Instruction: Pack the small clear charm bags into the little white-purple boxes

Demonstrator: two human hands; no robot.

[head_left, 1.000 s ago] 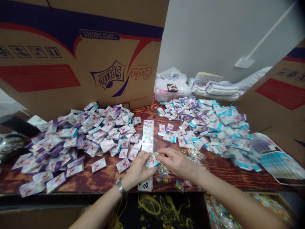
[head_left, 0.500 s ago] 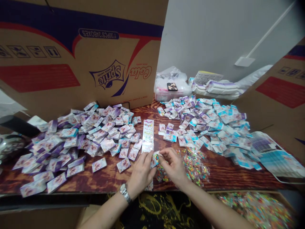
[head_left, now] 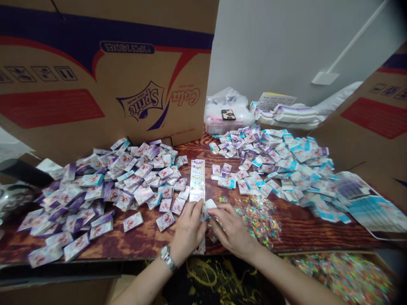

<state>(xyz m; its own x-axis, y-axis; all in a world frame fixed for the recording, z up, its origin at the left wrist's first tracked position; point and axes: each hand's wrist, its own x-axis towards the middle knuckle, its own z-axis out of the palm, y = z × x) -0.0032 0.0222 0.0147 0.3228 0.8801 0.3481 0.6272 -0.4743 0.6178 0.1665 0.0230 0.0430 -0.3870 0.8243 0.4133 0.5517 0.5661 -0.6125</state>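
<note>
White packet [head_left: 208, 204] — light, thin, easily bent — is pinched between left hand [head_left: 189, 226] and right hand [head_left: 232, 228]. Best held lightly by its edges.

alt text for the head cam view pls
The left hand and right hand hold a small white packet above a wooden table, beside a printed strip. Heaps of purple and white packets lie on both sides, with clear bags of colourful bits by the right hand.
</note>
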